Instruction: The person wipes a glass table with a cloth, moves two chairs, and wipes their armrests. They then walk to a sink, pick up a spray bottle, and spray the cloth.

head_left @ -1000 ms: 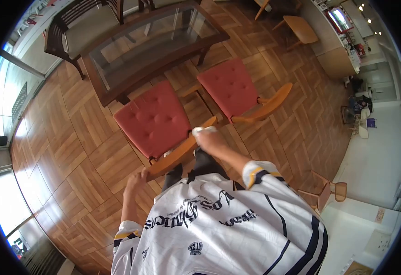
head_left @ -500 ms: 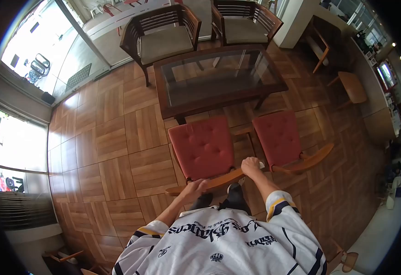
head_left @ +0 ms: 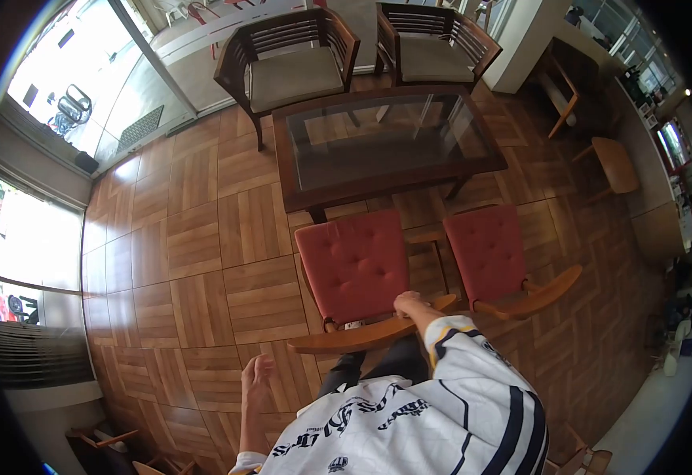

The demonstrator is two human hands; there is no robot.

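Note:
My right hand (head_left: 412,304) is closed at the right part of the wooden back rail of a chair with a red cushion (head_left: 354,265). The curved rail (head_left: 346,340) spans the near side of this chair, just in front of my legs. My left hand (head_left: 256,372) is off the chair, in the air to the left of the rail, with its fingers loosely apart and nothing in them. A second chair with a red tufted cushion (head_left: 484,253) stands to the right. Both chairs face a dark wooden table with a glass top (head_left: 378,146).
Two dark wooden armchairs with beige seats (head_left: 294,79) stand behind the table. A wooden stool (head_left: 614,165) is at the right, near a counter (head_left: 655,218). Glass doors (head_left: 136,63) are at the upper left. Parquet floor (head_left: 195,237) lies left of the chairs.
My left hand has let go of the chair's back rail and moved left and down. My right hand has shifted slightly left and down along the rail. My body has turned a little.

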